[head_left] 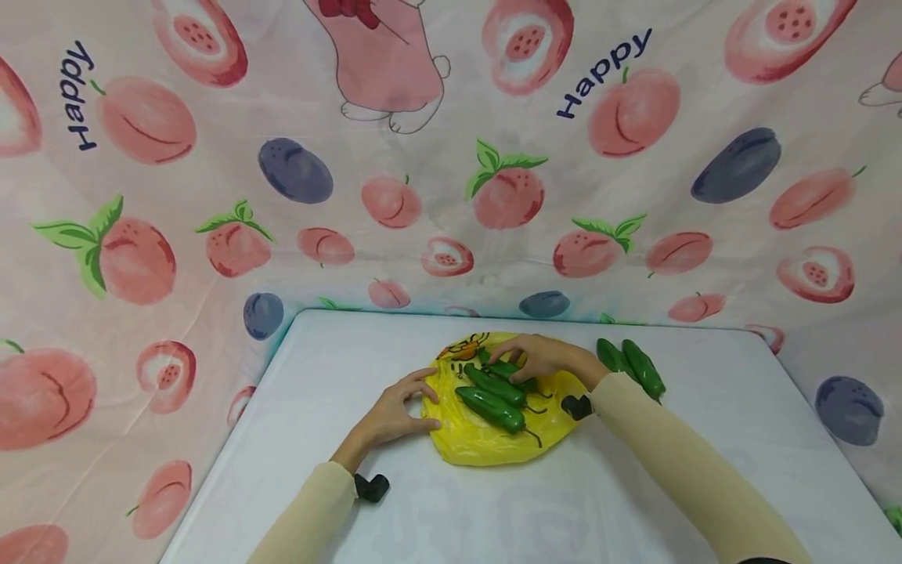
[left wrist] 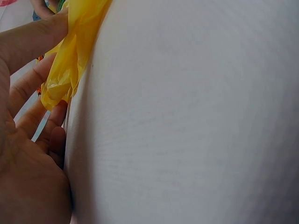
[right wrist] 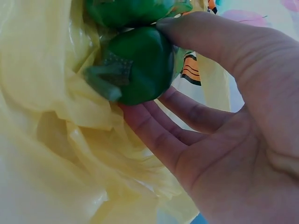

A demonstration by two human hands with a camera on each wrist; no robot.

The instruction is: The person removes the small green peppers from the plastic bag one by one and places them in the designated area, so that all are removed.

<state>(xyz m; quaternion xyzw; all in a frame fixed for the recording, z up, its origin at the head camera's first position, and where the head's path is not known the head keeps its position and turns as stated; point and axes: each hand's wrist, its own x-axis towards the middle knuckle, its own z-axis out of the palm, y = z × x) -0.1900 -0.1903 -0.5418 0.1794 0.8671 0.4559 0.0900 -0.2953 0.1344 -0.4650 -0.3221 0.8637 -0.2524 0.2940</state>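
Note:
A yellow plastic bag [head_left: 465,450] lies spread on the table with several green chili peppers [head_left: 489,409] on it, stems toward the lower right. My right hand [head_left: 541,357] reaches over the bag. In the right wrist view, its thumb and fingers grip a green chili pepper [right wrist: 147,60], stem end toward the camera, beside another pepper [right wrist: 131,11]. At the bag's left edge is my left hand [head_left: 396,409], thumb and fingers spread apart and touching the plastic. The left wrist view shows these fingers against the crumpled bag edge [left wrist: 77,60]; some fingertips are hidden behind it.
Two more green chili peppers [head_left: 641,368] lie on the white table [head_left: 338,352] to the right of the bag, past my right wrist. A fruit-printed cloth [head_left: 451,196] hangs behind the table and at its sides. Each wrist wears a small black device [head_left: 372,487].

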